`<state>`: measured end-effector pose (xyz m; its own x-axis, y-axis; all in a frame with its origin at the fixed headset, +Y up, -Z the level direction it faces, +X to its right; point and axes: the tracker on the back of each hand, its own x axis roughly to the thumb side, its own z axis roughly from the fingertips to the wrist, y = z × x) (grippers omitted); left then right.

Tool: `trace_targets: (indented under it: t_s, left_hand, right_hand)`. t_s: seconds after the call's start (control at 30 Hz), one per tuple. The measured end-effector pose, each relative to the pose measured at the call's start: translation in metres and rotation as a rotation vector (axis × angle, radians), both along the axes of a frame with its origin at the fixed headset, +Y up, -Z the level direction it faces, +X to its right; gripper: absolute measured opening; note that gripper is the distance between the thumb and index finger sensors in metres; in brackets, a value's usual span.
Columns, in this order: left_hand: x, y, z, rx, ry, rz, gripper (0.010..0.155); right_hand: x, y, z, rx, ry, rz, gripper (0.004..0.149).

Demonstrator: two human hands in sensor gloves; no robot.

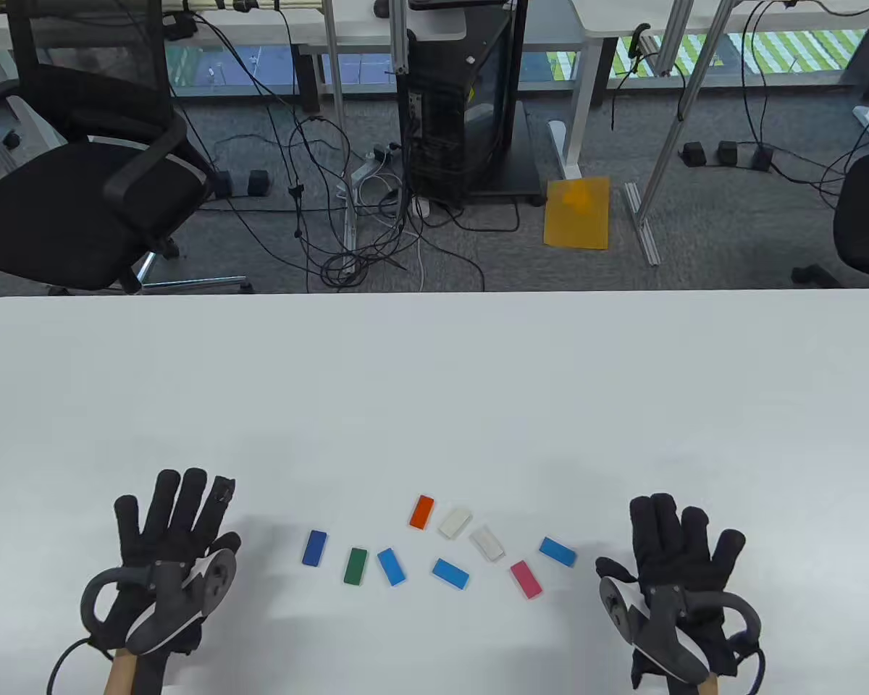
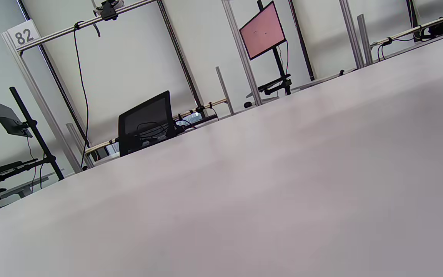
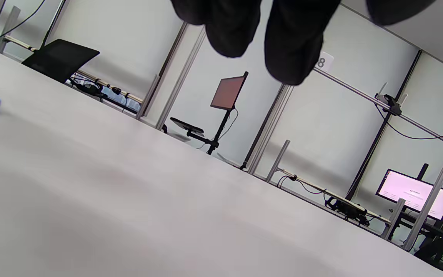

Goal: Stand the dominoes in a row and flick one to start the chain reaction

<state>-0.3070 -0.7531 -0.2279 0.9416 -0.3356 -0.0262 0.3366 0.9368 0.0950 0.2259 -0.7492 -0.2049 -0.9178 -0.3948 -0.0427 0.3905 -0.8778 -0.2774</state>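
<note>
Nine dominoes (image 1: 442, 543) lie flat and scattered at six o'clock on the counter (image 1: 434, 376), none stood up yet. The left hand (image 1: 166, 550) at seven o'clock and the right hand (image 1: 677, 561) at five flank them, fingers straight, holding nothing, likely poised to start.

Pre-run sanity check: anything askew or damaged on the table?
No damage. The nine dominoes, dark blue through light blue, lie flat and scattered, none standing. Left hand and right hand are open, touching none.
</note>
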Motion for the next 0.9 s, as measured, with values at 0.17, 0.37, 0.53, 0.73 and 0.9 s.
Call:
trace_targets:
  t_s: [0.17,0.37,0.53,0.73,0.9]
  left_hand:
    - [0.001,-0.001,0.0,0.013,-0.01,-0.008,0.07]
    - [0.004,0.006,0.004,0.049,-0.025,0.0,0.07]
    - [0.005,0.012,0.007,0.083,-0.023,-0.006,0.07]
    - [0.002,0.016,0.008,0.099,-0.002,-0.006,0.07]
    - [0.0,0.019,0.009,0.109,0.005,0.012,0.07]
  right_hand:
    - [-0.005,0.003,0.002,0.02,0.019,0.017,0.093]
    - [-0.011,0.011,0.005,0.069,0.062,-0.036,0.093]
    - [-0.018,0.013,0.006,0.072,0.095,-0.028,0.094]
    - [-0.034,0.012,0.003,0.06,0.156,-0.042,0.09]
    - [-0.07,0.008,-0.014,-0.029,0.202,0.122,0.08]
